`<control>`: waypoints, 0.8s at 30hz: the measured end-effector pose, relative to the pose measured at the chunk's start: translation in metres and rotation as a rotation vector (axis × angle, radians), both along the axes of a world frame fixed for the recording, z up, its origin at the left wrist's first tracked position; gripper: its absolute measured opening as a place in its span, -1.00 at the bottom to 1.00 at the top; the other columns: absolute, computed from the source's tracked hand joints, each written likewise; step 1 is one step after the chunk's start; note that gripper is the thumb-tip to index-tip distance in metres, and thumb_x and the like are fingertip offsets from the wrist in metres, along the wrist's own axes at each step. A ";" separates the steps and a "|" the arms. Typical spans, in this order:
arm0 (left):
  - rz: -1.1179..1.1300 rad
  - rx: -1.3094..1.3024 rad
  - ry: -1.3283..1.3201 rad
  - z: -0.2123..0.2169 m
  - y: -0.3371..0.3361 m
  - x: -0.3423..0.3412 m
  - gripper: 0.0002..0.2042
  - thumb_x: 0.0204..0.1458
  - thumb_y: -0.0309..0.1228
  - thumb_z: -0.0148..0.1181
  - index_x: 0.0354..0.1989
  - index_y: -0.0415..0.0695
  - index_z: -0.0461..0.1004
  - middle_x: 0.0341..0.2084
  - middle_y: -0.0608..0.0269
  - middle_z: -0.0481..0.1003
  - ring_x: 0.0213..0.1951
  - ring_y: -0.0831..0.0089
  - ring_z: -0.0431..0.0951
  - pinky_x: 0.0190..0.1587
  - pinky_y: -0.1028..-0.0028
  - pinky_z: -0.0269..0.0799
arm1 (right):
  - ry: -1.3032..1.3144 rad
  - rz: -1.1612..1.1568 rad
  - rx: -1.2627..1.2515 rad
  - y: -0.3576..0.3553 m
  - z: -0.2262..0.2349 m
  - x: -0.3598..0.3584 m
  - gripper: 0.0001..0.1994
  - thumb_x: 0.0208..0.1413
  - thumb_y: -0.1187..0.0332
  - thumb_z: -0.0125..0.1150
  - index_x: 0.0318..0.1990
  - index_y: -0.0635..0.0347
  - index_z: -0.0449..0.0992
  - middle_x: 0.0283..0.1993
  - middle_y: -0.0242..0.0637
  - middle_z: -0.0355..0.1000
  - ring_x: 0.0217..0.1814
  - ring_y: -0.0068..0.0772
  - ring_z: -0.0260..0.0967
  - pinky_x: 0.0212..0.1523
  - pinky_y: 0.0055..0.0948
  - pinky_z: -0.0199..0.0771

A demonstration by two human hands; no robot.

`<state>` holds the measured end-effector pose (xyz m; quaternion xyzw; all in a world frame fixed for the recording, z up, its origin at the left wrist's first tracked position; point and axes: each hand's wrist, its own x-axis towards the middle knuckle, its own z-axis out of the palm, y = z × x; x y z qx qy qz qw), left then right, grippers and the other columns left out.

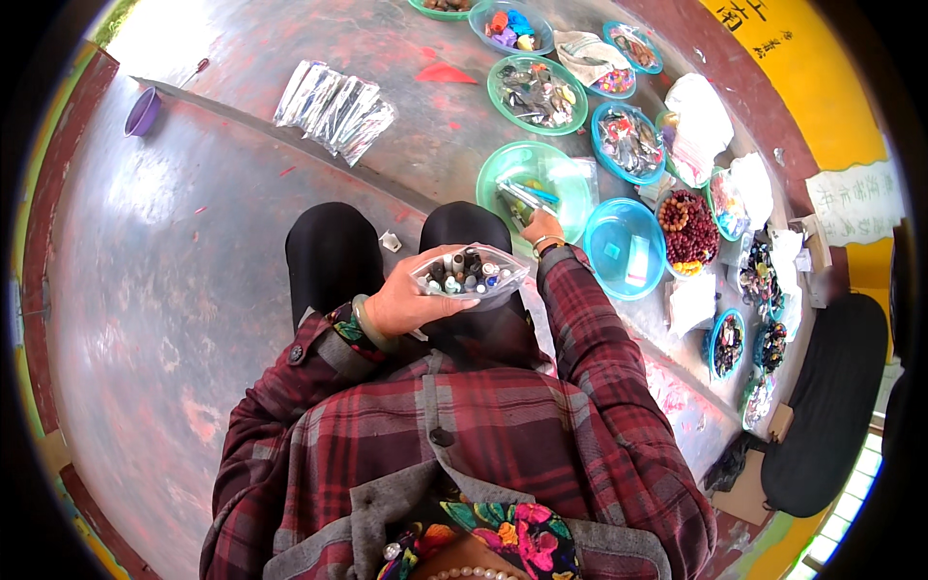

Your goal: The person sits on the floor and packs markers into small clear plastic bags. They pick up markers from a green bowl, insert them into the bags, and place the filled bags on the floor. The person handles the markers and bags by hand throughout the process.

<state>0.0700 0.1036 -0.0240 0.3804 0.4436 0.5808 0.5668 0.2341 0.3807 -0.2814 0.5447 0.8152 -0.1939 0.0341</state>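
In front of my knees, my left hand (406, 298) is wrapped round a clear plastic bag (507, 263). Its mouth faces up and shows the ends of several pens (466, 271), dark, white and pale blue. To the right, my right hand (543, 228) reaches over the near rim of a green basin (570, 164). Its fingers are closed on pens (525, 196), long, slim and white and blue, lying in the basin. The fingertips are partly hidden, so how many pens they grip I cannot tell.
A blue basin (604, 246) holding a small white packet stands right of the green one. Beyond are several basins of small goods, one with dark red beads (688, 227). Flat wrapped bundles (336, 108) lie on the floor ahead, a purple basin (142, 112) far left.
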 end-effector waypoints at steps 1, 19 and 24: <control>-0.003 -0.016 -0.007 0.002 -0.001 0.000 -0.45 -0.17 -0.60 0.28 0.06 -0.31 0.24 -0.10 0.24 0.41 -0.07 0.57 0.38 0.02 0.51 0.29 | -0.013 0.017 0.003 0.001 -0.004 0.001 -0.78 -0.25 0.28 0.16 -0.42 0.16 0.57 -0.34 -0.02 0.48 -0.24 -0.07 0.44 -0.17 -0.20 0.42; -0.005 0.110 -0.074 0.000 0.002 0.006 -0.46 -0.12 -0.54 0.27 0.09 -0.25 0.24 -0.12 0.31 0.39 -0.16 0.61 0.38 -0.11 0.57 0.34 | 1.507 -0.400 -0.199 -0.037 0.203 0.069 -0.87 0.10 0.37 0.12 -0.30 0.23 0.50 -0.51 -0.41 0.40 -0.51 -0.61 0.30 -0.48 -0.64 0.31; -0.024 0.123 -0.037 0.000 0.006 0.013 -0.46 -0.10 -0.56 0.24 0.10 -0.26 0.22 -0.08 0.30 0.39 -0.07 0.59 0.34 0.01 0.52 0.28 | 1.714 -0.081 -0.088 -0.085 0.318 0.056 -0.80 0.14 0.33 0.06 -0.24 0.31 0.46 -0.39 -0.28 0.43 -0.42 -0.51 0.34 -0.35 -0.55 0.35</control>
